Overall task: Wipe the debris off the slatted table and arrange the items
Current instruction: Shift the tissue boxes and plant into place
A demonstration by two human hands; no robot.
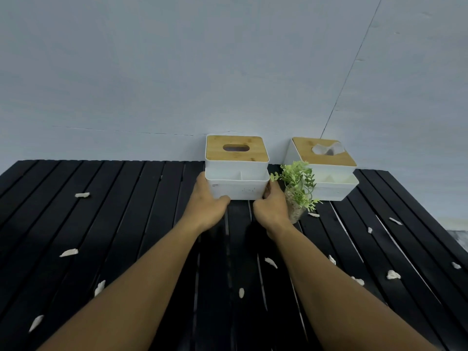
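Observation:
A white tissue box [238,184] with a wooden lid and an oval slot stands at the far edge of the black slatted table [126,224]. My left hand [206,206] grips its left front corner and my right hand [271,207] grips its right front corner. A second white tissue box [329,173] with a wooden lid and a tissue sticking out stands to the right. Between them, just right of my right hand, a small green plant [298,183] stands in a clear glass. Several white debris scraps [68,253] lie scattered over the slats.
A pale wall [228,72] rises directly behind the boxes. The table's right edge [430,219] runs diagonally toward the near right. Debris scraps [393,274] lie on both sides of my forearms.

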